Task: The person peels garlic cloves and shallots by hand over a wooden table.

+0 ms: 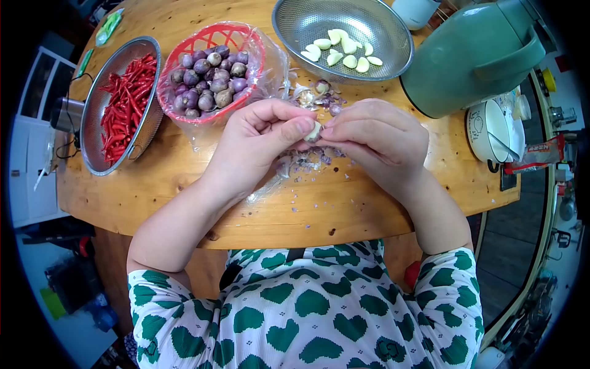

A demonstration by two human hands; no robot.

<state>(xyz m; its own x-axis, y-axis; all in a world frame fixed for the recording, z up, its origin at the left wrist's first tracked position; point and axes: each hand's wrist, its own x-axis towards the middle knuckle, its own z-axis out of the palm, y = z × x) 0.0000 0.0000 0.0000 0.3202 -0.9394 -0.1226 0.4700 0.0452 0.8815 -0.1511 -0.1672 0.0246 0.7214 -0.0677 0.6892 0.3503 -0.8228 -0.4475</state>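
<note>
Between the fingertips of both hands is a pale, partly peeled garlic clove (313, 131) with some darker skin on its lower side. My left hand (267, 132) pinches it from the left with thumb and forefinger. From the right, my right hand (375, 138) has its fingertips pressed together at the clove's edge. Purple and white skin scraps (304, 161) lie on the wood below and behind the hands. Just past them rest a few small purple bulbs (335, 109). Peeled garlic cloves (349, 46) sit in the metal colander (295, 46) at the back.
A red plastic basket (165, 92) lined with clear plastic holds several purple bulbs (206, 83). Left of it, another colander (89, 123) contains red chillies (129, 107). A large green jug (467, 58) and a white enamel pot (485, 135) stand at right on the wooden table (153, 190).
</note>
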